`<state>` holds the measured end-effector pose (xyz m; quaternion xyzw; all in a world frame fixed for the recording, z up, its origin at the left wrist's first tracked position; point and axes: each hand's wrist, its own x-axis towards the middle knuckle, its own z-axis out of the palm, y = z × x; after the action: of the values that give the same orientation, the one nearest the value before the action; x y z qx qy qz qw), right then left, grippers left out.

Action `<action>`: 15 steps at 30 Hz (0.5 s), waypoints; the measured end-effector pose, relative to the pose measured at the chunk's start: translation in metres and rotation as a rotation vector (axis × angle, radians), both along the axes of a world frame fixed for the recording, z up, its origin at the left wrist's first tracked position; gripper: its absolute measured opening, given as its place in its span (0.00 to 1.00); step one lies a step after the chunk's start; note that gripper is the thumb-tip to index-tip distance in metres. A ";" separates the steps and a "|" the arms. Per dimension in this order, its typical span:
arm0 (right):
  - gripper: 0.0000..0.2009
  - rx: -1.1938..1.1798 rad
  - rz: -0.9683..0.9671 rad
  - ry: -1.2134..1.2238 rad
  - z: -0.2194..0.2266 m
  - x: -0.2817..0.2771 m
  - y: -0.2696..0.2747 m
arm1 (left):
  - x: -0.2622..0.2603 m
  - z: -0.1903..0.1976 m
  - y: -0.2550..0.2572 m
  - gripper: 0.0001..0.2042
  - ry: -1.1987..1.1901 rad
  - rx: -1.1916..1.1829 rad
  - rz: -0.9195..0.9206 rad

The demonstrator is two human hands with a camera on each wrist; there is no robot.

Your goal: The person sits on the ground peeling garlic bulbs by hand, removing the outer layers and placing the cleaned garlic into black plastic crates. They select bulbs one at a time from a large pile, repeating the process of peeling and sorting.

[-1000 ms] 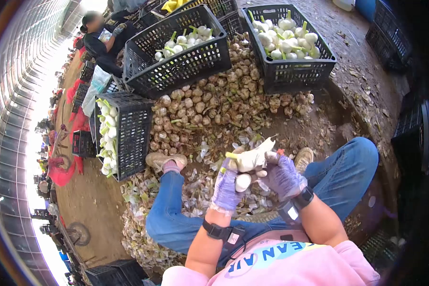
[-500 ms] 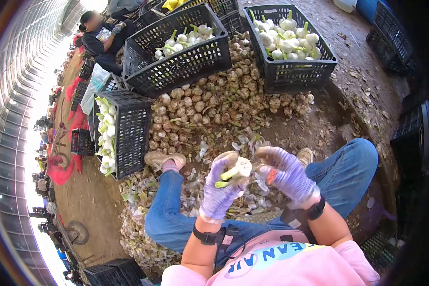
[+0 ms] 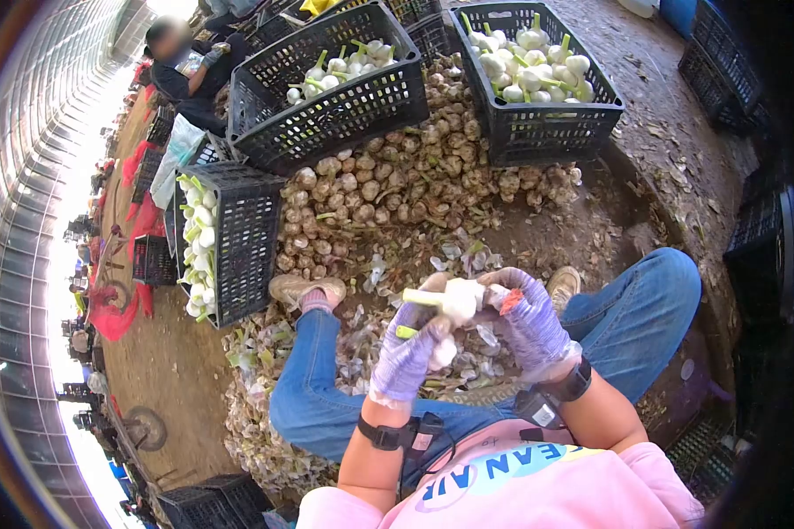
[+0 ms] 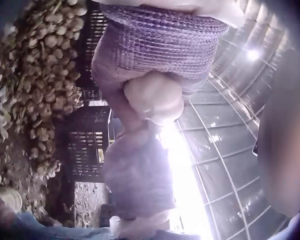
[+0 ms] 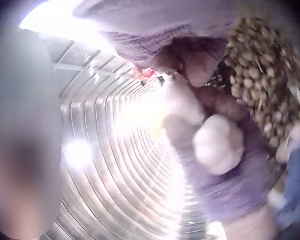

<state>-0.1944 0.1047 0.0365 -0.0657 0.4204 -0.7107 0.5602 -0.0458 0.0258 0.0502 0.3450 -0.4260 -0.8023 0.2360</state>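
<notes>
My left hand, in a purple knit glove, holds two garlic bulbs. The upper bulb is white and bare, its cut pale-green stem pointing left. Below it, the second bulb sits against the palm; it also shows in the left wrist view as a white bulb under the curled fingers. My right hand, gloved alike with an orange-red band on the thumb, has its curled fingers at the upper bulb's right end. In the right wrist view both bulbs lie close together, the lower bulb nearest the camera.
A heap of unpeeled garlic lies ahead. Black crates of peeled bulbs stand around it: a left crate, a tilted middle crate and a right crate. Peeled skins cover the ground by my legs. Another person sits far left.
The loose outer skin around the upper bulb has come off. The right hand moved away with spread fingers, then back to the bulb. The bulb turned from root end up to stem left.
</notes>
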 end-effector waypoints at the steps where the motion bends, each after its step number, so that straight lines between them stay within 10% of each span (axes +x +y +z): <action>1: 0.06 -0.026 0.024 0.128 -0.007 -0.002 0.001 | -0.004 -0.009 0.000 0.32 -0.028 -0.079 0.063; 2: 0.06 -0.025 0.022 0.129 -0.008 -0.004 0.001 | -0.005 -0.013 0.000 0.32 -0.027 -0.079 0.061; 4: 0.07 -0.236 -0.071 1.166 -0.009 -0.006 0.001 | -0.005 -0.019 0.001 0.31 0.063 -0.045 0.089; 5: 0.06 -0.274 -0.001 1.259 -0.004 -0.007 0.003 | -0.005 -0.020 0.002 0.28 0.070 0.021 0.128; 6: 0.06 -0.274 0.005 1.254 -0.001 -0.003 0.005 | -0.006 -0.015 -0.004 0.25 -0.018 0.045 0.130; 9: 0.07 -0.364 -0.103 -0.175 -0.002 0.004 0.005 | -0.003 -0.030 -0.007 0.23 0.063 0.125 0.168; 12: 0.07 -0.352 -0.419 -0.258 0.005 -0.031 0.006 | 0.002 -0.032 0.000 0.23 0.218 0.170 0.250; 15: 0.11 -0.257 -0.039 0.318 0.006 -0.035 0.008 | -0.001 -0.029 -0.003 0.21 0.179 0.139 0.291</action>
<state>-0.2292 0.1125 0.0420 -0.2400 0.4107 -0.7500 0.4597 -0.0472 0.0224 0.0210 0.3457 -0.2926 -0.8146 0.3622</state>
